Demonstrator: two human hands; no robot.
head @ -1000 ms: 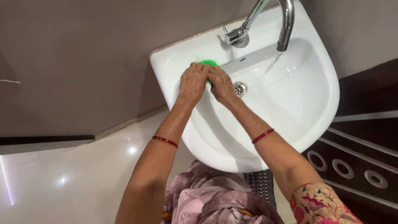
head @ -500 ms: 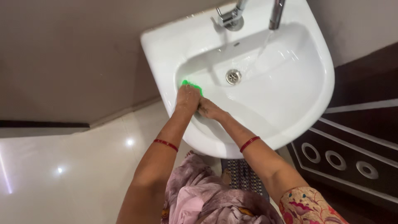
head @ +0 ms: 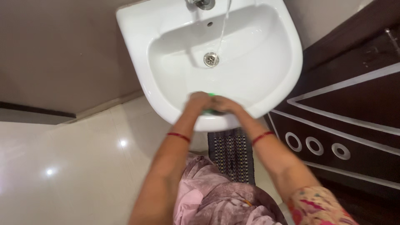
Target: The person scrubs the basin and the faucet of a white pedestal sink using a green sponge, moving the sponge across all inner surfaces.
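A white wash basin (head: 275,37) hangs on the wall, with a thin stream of water (head: 223,25) running down towards its metal drain (head: 211,59). My left hand (head: 197,101) and my right hand (head: 225,104) are pressed together at the basin's near inner edge. Between them a green scrubber (head: 210,109) shows only as a small sliver, mostly hidden by my fingers. Both hands are blurred by motion. Each wrist carries a red bangle.
The base of a chrome tap (head: 203,3) sits at the top edge. A dark cabinet (head: 354,112) with white lines and rings stands at the right. A patterned mat (head: 231,153) lies under the basin on the glossy pale floor (head: 66,166).
Both hands, with the green scrubber, have slid from the basin's back left, near the tap, along the left wall to its near edge. The view has shifted too.
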